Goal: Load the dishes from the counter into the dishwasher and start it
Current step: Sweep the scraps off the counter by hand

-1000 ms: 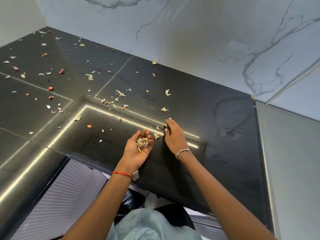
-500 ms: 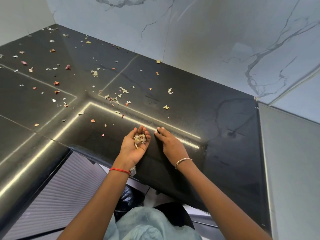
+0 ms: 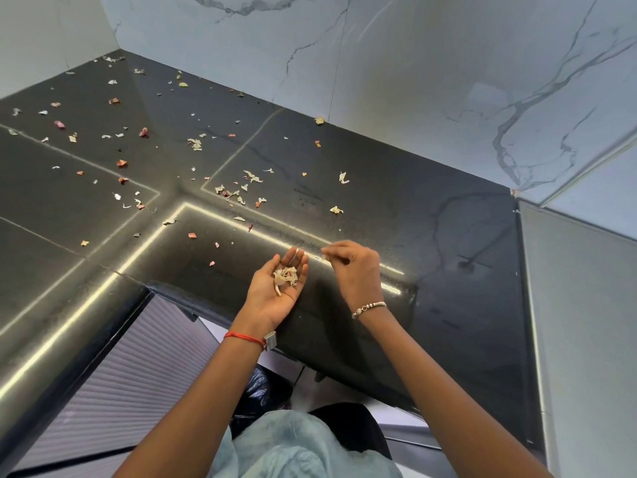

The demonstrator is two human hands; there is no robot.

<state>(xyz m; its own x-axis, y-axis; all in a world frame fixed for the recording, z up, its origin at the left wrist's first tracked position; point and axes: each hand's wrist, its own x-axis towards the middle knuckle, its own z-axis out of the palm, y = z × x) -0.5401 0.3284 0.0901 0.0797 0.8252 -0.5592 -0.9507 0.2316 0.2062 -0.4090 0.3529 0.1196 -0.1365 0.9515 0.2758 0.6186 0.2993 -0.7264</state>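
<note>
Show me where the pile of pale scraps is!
Head view, centre: the crumpled pale pile of scraps lies in the upturned left hand, beside the right hand, over the glossy black counter.

White grey-veined marble walls [image 3: 448,81], glossy black countertop [image 3: 448,236] reflecting light strips [image 3: 69,334], ribbed cabinet front [image 3: 120,391].
</note>
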